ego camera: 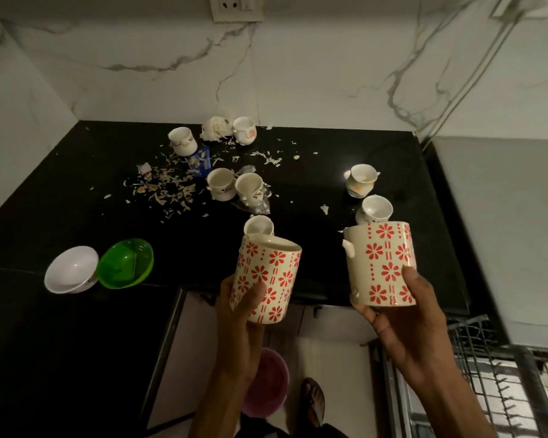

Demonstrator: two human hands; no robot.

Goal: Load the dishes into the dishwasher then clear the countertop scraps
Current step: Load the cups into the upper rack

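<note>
Here, hands (323,314) with mugs (268,279) over countertop (329,191) edge.

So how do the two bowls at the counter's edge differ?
The white bowl is opaque with a dark mark low on its outer side; the green bowl is see-through plastic with no mark showing. The white bowl sits left, the green bowl right. Both stand upright, side by side, about the same size.

Scraps (168,188) lie on the countertop (314,172), left of two cups (234,186).
</note>
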